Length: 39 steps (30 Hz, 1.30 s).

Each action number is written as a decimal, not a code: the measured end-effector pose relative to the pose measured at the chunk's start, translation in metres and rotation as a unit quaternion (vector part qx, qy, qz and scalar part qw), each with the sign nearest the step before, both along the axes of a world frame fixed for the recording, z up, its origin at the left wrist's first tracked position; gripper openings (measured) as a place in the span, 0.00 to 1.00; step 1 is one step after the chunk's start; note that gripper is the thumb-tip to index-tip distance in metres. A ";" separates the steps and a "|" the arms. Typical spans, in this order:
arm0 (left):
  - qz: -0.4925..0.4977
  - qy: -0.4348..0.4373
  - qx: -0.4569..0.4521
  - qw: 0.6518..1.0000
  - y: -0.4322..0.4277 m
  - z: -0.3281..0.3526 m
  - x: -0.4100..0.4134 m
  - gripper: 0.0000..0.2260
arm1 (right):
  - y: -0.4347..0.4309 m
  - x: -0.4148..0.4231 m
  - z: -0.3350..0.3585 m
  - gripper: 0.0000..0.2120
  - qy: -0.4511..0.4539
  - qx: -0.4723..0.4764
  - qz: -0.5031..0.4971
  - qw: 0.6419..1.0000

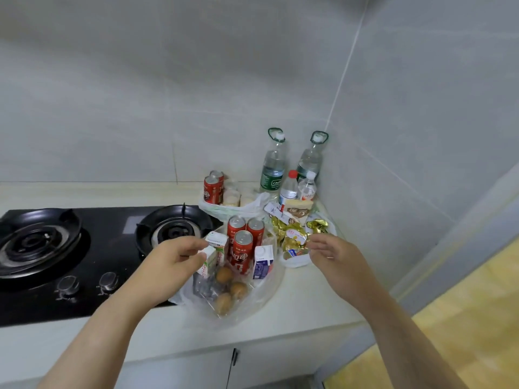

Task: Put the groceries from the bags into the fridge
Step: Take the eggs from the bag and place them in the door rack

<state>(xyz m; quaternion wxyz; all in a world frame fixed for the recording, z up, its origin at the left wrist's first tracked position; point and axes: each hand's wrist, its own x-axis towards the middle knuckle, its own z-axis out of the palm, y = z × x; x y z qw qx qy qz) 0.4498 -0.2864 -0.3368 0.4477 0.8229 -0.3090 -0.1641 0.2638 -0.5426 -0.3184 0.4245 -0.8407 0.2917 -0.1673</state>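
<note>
Left hand [174, 258] pinches green-white carton [216, 243] in clear bag [254, 300], frame centre; right hand [332, 255] loosely spread beside gold packets [292, 234].

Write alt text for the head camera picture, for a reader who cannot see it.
A person's left hand pinches a green-and-white carton in an open clear bag of red cans and brown eggs on a kitchen counter. The right hand hovers, open, by gold packets. A black gas hob lies left, and water bottles stand in the corner.
</note>
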 end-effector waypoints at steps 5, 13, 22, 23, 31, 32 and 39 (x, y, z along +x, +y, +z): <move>0.037 0.006 0.013 0.999 -0.021 -0.016 0.011 0.10 | -0.034 0.024 -0.013 0.18 0.019 0.020 0.053 0.998; 0.084 0.032 0.035 0.995 -0.046 -0.043 0.014 0.13 | -0.075 0.070 -0.031 0.17 0.024 0.037 0.116 0.992; 0.100 0.113 0.026 0.988 -0.053 -0.080 0.046 0.08 | -0.059 0.135 -0.069 0.13 0.091 0.058 0.168 0.980; 0.100 0.134 0.020 0.986 -0.054 -0.087 0.045 0.09 | -0.053 0.140 -0.079 0.13 0.107 0.061 0.186 0.975; 0.260 0.381 -0.037 0.887 -0.055 -0.152 0.026 0.04 | -0.009 0.165 -0.146 0.12 0.239 0.038 0.256 0.936; 0.280 0.403 -0.039 0.870 -0.055 -0.158 0.027 0.03 | -0.008 0.167 -0.152 0.10 0.252 0.029 0.255 0.933; 0.315 0.523 -0.067 0.789 -0.065 -0.174 0.028 0.03 | -0.004 0.174 -0.180 0.06 0.327 -0.016 0.253 0.910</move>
